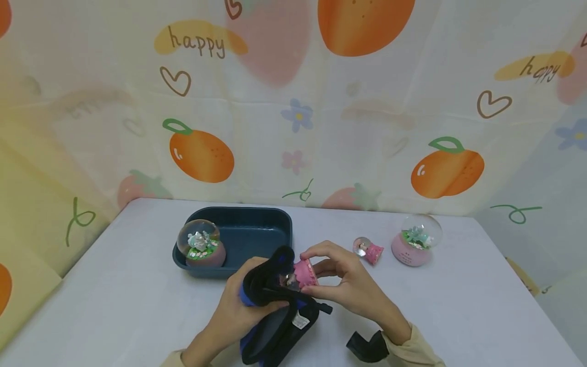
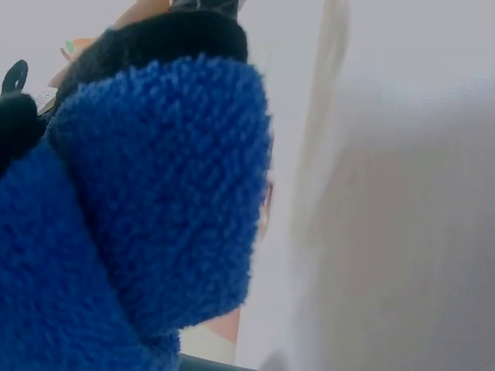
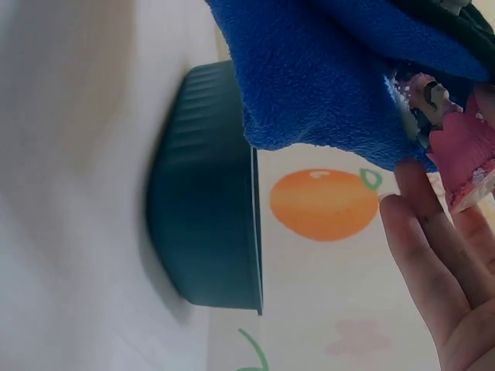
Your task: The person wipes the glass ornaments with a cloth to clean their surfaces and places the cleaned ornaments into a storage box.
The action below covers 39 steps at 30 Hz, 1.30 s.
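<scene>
My left hand (image 1: 229, 313) grips a pouch (image 1: 282, 331) with a black outside and blue fleecy parts, its mouth spread toward the right. The blue fleece of the pouch (image 2: 166, 185) fills much of the left wrist view. My right hand (image 1: 350, 283) pinches the pink base of a small snow globe (image 1: 305, 273) between thumb and fingers. The clear ball of this small snow globe (image 3: 462, 143) points into the pouch's opening, partly hidden by the fabric. A little figure shows inside the ball.
Behind the hands stands a dark teal tray (image 1: 261, 272); a larger snow globe (image 1: 206, 257) tilts in its left end. Another small pink snow globe (image 1: 374, 253) lies on its side at the right, beside a larger upright one (image 1: 408, 255). A patterned cloth (image 1: 257, 117) hangs behind the table.
</scene>
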Tool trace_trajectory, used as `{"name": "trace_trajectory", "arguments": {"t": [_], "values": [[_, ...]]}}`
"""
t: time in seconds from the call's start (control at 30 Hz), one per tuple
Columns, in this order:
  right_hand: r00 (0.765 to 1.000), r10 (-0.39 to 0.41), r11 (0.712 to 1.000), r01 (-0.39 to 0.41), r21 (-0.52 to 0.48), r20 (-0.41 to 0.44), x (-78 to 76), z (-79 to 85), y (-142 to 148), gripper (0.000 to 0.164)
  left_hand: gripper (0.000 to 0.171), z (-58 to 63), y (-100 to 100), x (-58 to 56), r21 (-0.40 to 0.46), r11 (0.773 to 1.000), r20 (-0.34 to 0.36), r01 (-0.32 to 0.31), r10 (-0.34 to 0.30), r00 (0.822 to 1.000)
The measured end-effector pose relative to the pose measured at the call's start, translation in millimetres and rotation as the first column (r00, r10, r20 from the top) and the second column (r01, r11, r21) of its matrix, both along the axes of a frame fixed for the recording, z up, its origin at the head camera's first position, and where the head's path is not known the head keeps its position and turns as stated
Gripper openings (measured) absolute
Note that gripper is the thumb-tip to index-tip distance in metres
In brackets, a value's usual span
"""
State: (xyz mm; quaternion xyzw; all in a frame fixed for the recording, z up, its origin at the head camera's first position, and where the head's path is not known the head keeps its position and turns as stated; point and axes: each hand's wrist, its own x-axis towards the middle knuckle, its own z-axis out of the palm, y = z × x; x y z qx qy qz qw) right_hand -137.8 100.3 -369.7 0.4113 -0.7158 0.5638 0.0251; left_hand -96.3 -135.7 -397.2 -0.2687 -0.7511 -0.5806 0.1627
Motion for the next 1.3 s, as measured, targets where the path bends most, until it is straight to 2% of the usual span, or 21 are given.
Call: {"name": "trace_trajectory", "arguments": {"t": [0.07,0.23,0.4,0.5,0.63,0.73,0.9,1.03,1.13,1.23,1.3], "values": [[1.0,-0.018,1.0,0.018,0.012,0.003,0.1,0.5,0.2,0.049,0.053,-1.3,0.3,-1.7,0.014,1.0,-0.034,0.015,-0.014,0.999],[0.998,-0.065,0.998,0.065,0.022,-0.028,-0.4,0.0,0.8,0.049,0.048,-3.9,-0.3,-3.8,0.052,0.999,-0.097,-0.004,0.009,0.995],[0.994,-0.088,0.996,0.088,-0.006,-0.059,-1.2,-0.3,0.2,0.048,0.044,-4.8,-0.9,-6.5,0.12,0.993,-0.185,-0.004,0.026,0.982],[0.992,-0.108,0.994,0.105,-0.041,-0.069,-2.2,0.0,-0.1,0.049,0.042,-4.3,-1.6,-6.9,0.155,0.987,-0.205,-0.029,0.061,0.977],[0.991,-0.115,0.991,0.11,-0.081,-0.069,-3.3,-0.6,-0.5,0.05,0.042,-3.0,-1.8,-4.3,0.126,0.985,-0.106,-0.116,0.13,0.986],[0.992,-0.115,0.989,0.109,-0.095,-0.059,-2.9,-1.4,-0.8,0.053,0.046,-1.9,-0.7,-2.2,0.087,0.986,-0.023,-0.141,0.144,0.989],[0.998,-0.067,0.99,0.067,-0.124,0.002,-0.4,-2.7,-3.4,0.057,0.055,0.1,0.4,0.3,0.062,0.995,0.075,-0.081,0.076,0.994],[0.999,-0.007,0.989,0.012,-0.148,0.036,2.7,-3.0,-6.6,0.059,0.064,0.2,0.1,1.4,0.066,0.998,0.136,0.016,-0.025,0.99],[0.998,0.007,0.988,0.004,-0.152,0.07,4.7,-2.6,-8.3,0.06,0.071,-0.7,-0.1,1.4,0.059,0.996,0.152,0.074,-0.082,0.985],[0.993,0.018,0.989,-0.001,-0.147,0.115,5.8,-3.1,-9.3,0.06,0.073,-1.4,0.5,2.3,0.053,0.995,0.172,0.088,-0.096,0.98],[0.989,0.016,0.991,0.003,-0.132,0.145,5.6,-3.9,-10.3,0.059,0.071,-2.0,0.8,3.1,0.046,0.997,0.155,0.069,-0.075,0.985]]}}
